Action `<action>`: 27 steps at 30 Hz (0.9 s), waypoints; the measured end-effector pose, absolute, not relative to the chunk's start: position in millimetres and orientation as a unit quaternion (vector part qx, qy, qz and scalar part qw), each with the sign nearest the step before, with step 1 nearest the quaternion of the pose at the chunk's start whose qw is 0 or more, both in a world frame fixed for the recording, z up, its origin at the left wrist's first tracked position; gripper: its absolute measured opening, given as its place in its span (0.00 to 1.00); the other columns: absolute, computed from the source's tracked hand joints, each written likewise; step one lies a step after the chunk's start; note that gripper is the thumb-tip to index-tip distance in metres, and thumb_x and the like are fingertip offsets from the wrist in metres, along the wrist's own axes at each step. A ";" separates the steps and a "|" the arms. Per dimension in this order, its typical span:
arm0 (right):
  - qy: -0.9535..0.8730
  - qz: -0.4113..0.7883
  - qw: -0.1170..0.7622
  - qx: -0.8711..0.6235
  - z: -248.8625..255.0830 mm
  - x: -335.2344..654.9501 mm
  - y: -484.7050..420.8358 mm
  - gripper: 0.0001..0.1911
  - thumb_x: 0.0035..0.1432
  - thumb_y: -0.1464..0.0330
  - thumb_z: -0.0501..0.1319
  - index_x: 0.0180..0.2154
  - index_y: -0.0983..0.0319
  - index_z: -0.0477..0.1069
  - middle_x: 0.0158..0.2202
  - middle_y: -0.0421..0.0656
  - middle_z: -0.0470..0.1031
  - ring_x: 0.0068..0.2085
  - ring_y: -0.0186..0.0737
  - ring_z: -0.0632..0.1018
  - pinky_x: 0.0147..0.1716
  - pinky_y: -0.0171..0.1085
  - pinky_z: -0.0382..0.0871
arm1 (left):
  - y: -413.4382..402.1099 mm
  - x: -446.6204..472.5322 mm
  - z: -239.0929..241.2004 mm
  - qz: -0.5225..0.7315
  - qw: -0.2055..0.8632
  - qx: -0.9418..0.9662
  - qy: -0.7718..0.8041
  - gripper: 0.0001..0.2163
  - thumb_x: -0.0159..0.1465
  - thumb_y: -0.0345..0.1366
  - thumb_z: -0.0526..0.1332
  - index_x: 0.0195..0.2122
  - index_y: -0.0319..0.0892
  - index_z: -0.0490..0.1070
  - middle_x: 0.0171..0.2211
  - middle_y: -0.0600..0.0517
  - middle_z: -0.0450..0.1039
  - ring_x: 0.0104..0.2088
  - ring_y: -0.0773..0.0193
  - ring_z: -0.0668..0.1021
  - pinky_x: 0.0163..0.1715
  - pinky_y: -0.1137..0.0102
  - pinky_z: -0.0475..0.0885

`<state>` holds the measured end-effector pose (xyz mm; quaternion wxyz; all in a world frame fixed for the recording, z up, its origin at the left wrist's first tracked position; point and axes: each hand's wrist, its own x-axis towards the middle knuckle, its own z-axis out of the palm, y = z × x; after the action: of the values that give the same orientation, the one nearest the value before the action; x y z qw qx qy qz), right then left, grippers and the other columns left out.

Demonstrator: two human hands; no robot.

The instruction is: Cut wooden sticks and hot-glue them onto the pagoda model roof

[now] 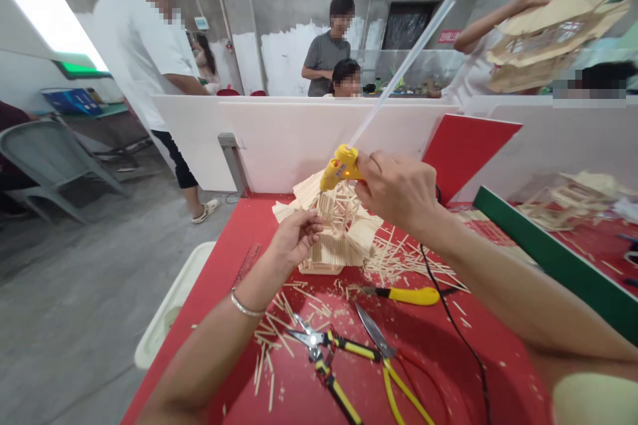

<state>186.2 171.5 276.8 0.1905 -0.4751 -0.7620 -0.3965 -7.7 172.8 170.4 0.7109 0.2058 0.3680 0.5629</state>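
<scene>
A model house of thin wooden sticks, with slatted roof panels, stands on the red table. My right hand is wrapped round a yellow hot glue gun, its nozzle pointing down at the top of the model. A long clear glue stick sticks out of the gun's back, up and to the right. My left hand is at the model's left side, thumb and fingers closed in a pinch near the nozzle. Whatever lies between those fingertips is too small to make out.
Loose sticks and offcuts litter the red table. In front lie pruning snips, scissors and a yellow-handled knife. A black cord runs down the right. White partitions stand behind; people are beyond.
</scene>
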 end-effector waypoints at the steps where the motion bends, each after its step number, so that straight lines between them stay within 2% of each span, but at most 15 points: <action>1: -0.762 -0.396 0.189 -0.475 276.8 186.4 171.5 0.21 0.64 0.66 0.47 0.56 0.61 0.66 0.36 0.44 0.75 0.31 0.38 0.68 0.26 0.40 0.40 | 173.0 -7.9 169.9 0.562 0.712 0.206 0.368 0.02 0.60 0.26 0.63 0.30 0.34 0.72 0.23 0.50 0.76 0.20 0.71 0.76 0.16 0.79 0.68; 15: -0.769 -0.389 0.189 -0.471 277.3 186.1 170.4 0.22 0.66 0.65 0.47 0.57 0.61 0.66 0.37 0.45 0.75 0.32 0.38 0.68 0.26 0.41 0.40 | 172.3 -7.9 171.8 0.564 0.712 0.203 0.366 0.03 0.58 0.27 0.65 0.29 0.35 0.72 0.23 0.50 0.76 0.20 0.71 0.76 0.15 0.79 0.69; 27: -0.755 -0.407 0.196 -0.476 277.5 184.0 172.7 0.21 0.66 0.64 0.47 0.57 0.60 0.65 0.37 0.43 0.74 0.31 0.37 0.68 0.26 0.40 0.40 | 169.9 -8.0 176.8 0.556 0.717 0.193 0.374 0.04 0.61 0.27 0.62 0.28 0.34 0.72 0.23 0.49 0.76 0.19 0.71 0.76 0.15 0.78 0.69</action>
<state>184.0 172.7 277.5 0.1964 -0.4756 -0.7549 -0.4067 -8.0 169.9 176.8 0.7172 0.1932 0.3738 0.5555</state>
